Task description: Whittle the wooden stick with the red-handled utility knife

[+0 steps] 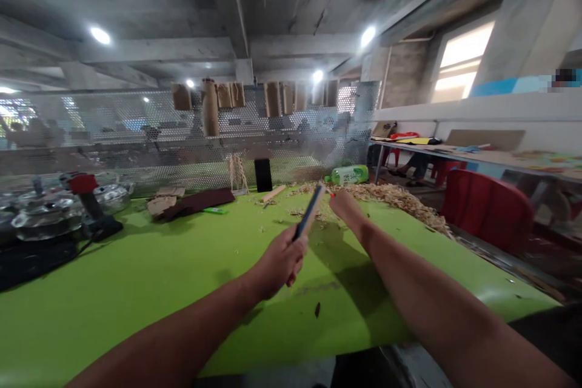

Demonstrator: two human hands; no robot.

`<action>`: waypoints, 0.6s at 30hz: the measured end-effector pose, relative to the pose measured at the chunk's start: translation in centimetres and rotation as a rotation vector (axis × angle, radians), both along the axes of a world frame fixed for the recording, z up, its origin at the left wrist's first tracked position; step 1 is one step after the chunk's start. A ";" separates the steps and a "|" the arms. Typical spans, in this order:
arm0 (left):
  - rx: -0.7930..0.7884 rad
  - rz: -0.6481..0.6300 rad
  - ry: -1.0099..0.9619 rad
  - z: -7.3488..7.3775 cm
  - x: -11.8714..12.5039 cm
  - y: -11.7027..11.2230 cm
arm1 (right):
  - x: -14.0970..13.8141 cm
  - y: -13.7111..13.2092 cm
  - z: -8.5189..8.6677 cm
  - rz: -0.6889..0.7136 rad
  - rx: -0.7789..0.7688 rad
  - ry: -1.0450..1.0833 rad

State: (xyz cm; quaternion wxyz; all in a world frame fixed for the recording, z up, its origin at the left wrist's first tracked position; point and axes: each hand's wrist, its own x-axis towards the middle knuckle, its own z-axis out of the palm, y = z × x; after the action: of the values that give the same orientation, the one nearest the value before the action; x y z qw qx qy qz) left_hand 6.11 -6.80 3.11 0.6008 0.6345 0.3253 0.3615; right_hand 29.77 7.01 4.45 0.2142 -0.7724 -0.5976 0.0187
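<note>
Plainly, at far left, shiny metal vessels (48, 218) stand beside a red-and-black tool (83, 183) on a green table (154, 291). Next, a dark brown sheet (200, 203) lies near the far edge, where a perforated metal screen (291, 148) rises. A broad stretch of bare green surface runs from there to the left hand (277, 262). Its fingers are wrapped around a slim strip (310, 211), dark on one face and pale on another, slanting up and away above the table's middle. A dark chip (317, 310) lies near the table's near edge. The right hand (346, 206) is just right of the strip's far end; its fingers are hidden, so I cannot tell their grip. Beyond, a green bottle (349, 174) lies sideways by wood shavings (404, 201), which crowd the right edge. A red chair (488, 209) stands past that edge.
</note>
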 end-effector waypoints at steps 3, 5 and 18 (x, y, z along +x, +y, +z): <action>-0.060 0.151 -0.101 -0.7 -0.8 2.2 | -0.6 0.0 -0.3 0.048 0.084 0.054; -0.066 0.205 -0.135 -1.3 -1.4 3.8 | -2.3 -0.4 -0.6 0.163 0.133 0.075; -0.109 0.237 -0.005 -1.4 -1.9 4.9 | -8.2 -4.6 -1.1 0.455 0.087 -0.236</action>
State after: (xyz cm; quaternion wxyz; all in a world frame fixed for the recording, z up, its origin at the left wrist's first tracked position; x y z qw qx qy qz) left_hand 4.20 -1.87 1.73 0.5883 0.5569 0.4156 0.4136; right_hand 21.53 2.39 3.34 0.1660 -0.6052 -0.7770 -0.0497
